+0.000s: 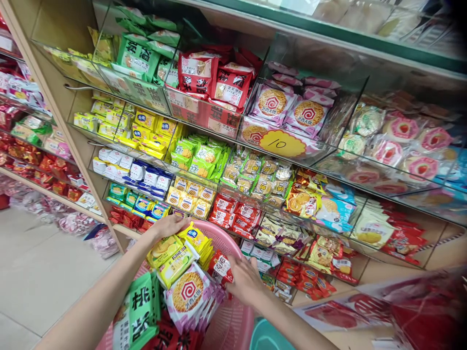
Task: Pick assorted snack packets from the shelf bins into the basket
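My right hand (pixel 245 279) grips small red snack packets (pixel 220 266) inside a pink plastic basket (pixel 233 316). With fingers stretched out, my left hand (pixel 170 225) lies at the basket's far left rim, beside yellow packets (pixel 195 238); its fingertips are partly hidden. In the basket, purple-edged round-biscuit packets (pixel 188 294) stand in a row in the middle. Green packets (pixel 137 311) lean at the near left, and dark red packets (pixel 171 335) lie at the bottom. Two yellow-green wafer-like packets (pixel 171 257) rest below my left hand.
Tilted shelves with clear dividers (pixel 255 116) hold many wrapped snacks ahead. A yellow price tag (pixel 278 143) reads 10. Red packets like those in my right hand fill a shelf compartment (pixel 235 214). A turquoise container (pixel 270 335) stands right of the basket. Tiled floor (pixel 54 262) lies left.
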### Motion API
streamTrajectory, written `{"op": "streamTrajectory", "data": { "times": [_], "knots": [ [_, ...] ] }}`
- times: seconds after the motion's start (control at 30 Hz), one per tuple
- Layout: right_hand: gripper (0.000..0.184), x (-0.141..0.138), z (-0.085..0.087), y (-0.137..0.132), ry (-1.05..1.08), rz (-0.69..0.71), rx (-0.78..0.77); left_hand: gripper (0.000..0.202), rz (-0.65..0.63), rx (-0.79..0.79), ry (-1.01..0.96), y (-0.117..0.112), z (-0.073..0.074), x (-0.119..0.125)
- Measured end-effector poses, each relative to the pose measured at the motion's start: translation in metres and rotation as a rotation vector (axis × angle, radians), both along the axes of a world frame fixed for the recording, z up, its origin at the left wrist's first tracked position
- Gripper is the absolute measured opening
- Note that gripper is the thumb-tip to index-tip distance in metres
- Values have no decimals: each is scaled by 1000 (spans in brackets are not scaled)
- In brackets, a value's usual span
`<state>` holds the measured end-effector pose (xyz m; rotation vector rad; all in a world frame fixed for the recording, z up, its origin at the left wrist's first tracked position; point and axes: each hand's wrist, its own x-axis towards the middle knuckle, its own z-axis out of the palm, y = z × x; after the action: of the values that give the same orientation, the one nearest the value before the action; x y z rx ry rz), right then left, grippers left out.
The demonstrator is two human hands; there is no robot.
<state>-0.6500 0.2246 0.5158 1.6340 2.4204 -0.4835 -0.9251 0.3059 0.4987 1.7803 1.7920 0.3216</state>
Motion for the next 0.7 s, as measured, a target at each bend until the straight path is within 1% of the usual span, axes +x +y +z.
{"op": "streamTrajectory", "data": {
  "times": [0.1, 0.23, 0.3, 0.37, 0.47, 0.5, 0.63, 0.7],
  "knots": [
    [56, -1, -2, -3, -15, -6, 56, 60, -6, -7, 0, 2, -3, -1],
    [42, -4, -10, -5, -63, 24, 88, 60, 3, -24, 9, 4, -2, 1],
    [40, -5, -16, -6, -88, 34, 85, 60, 0, -21, 13, 4, -2, 1],
    [44, -4, -21, -6, -94, 39, 73, 60, -2, -14, 21, 4, -2, 1],
    [59, -1, -24, -8, -84, 44, 36, 61, 1, -8, 12, 4, -3, 0],
    [62, 0, -25, -8, -84, 47, 27, 62, 2, -5, 3, 4, -4, -1],
    [59, 2, -24, -9, -86, 54, 21, 63, 13, 12, -10, 3, -3, -2],
    [67, 2, -26, -9, -48, 53, 33, 63, 13, 12, -8, 2, -1, -1]
  ]
}}
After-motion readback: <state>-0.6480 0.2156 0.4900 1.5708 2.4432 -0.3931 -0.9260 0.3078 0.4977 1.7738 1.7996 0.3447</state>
